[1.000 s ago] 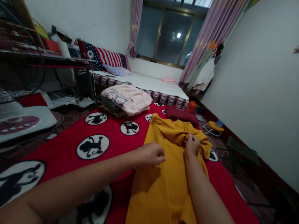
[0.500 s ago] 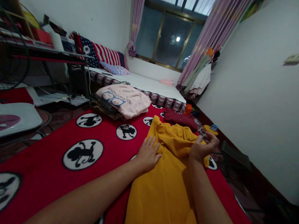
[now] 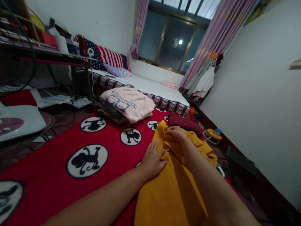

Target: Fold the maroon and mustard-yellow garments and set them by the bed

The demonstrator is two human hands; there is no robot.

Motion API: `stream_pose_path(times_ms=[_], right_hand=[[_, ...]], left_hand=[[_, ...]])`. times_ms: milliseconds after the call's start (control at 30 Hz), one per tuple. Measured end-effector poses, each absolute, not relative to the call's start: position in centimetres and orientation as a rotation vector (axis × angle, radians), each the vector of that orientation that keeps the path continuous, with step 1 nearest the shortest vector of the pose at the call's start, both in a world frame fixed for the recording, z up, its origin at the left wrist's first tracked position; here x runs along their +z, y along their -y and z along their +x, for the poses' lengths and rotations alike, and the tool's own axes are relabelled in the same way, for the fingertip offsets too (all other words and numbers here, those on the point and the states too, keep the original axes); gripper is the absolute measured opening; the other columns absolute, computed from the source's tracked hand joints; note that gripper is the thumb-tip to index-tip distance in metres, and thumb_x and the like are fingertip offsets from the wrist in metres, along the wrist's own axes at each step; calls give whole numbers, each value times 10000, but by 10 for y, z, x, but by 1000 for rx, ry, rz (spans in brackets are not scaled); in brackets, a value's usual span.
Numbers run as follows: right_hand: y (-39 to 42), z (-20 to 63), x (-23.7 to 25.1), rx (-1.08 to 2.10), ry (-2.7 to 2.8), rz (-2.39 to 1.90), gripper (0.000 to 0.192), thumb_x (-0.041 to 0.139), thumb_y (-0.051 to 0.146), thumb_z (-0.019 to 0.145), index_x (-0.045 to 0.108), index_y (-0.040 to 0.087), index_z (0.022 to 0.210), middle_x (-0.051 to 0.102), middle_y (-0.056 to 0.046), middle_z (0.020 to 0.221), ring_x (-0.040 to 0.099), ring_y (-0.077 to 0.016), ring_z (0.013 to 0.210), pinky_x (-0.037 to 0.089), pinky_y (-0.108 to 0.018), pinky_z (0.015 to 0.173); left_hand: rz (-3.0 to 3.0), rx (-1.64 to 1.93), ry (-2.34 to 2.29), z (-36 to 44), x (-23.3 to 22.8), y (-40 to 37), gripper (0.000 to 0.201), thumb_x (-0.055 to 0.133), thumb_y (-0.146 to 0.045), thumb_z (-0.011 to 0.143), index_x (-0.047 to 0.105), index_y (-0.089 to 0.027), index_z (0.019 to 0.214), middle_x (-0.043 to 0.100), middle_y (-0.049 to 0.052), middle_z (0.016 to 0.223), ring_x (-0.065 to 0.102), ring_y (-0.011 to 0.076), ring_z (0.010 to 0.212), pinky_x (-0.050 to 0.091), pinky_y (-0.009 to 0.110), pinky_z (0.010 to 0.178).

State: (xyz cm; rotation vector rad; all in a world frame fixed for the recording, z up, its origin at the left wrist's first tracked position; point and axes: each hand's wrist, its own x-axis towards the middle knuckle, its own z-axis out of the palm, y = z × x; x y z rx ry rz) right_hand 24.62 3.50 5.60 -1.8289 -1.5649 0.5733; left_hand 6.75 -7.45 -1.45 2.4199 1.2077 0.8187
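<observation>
A yellow top (image 3: 169,191) lies lengthwise on the red blanket, with its far part bunched up in folds. My left hand (image 3: 153,160) rests flat on its left edge, fingers stretched out. Farther up, my right hand (image 3: 177,134) reaches across to the bunched part near the far end, its fingers closed on the fabric. The right forearm covers part of the top's right side. Just beyond it lies a folded maroon garment (image 3: 184,121).
A stack of folded clothes with a pink printed shirt (image 3: 129,102) on top sits on the red blanket (image 3: 56,153). Behind it is a bed (image 3: 145,82). A cluttered desk (image 3: 58,56) and a white chair (image 3: 22,121) stand left; a yellow stool (image 3: 213,134) stands right.
My right hand has moved left from the top's right side to its far end and closed on the fabric there. My left hand stays on the left edge.
</observation>
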Motion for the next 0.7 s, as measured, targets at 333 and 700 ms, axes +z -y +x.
stream_pose_path(times_ms=[333, 700], right_hand=[[-9, 237, 55, -477, 1671, -2210, 339, 490, 348, 918, 608, 204, 1201, 626, -133, 1179, 635, -253, 1022, 465, -320, 797], [-38, 181, 49, 43, 1981, -2457, 508, 550, 466, 874, 659, 60, 1160, 626, -236, 1237, 578, -335, 1184, 443, -405, 958]], left_hand=[[2102, 958, -1615, 66, 2, 70, 592, 560, -421, 881, 381, -217, 1407, 552, 107, 1266, 536, 249, 1163, 412, 374, 1005], [2170, 314, -1695, 42, 37, 63, 578, 487, -638, 827, 642, -129, 1054, 692, 191, 1018, 651, 342, 1005, 487, 371, 776]])
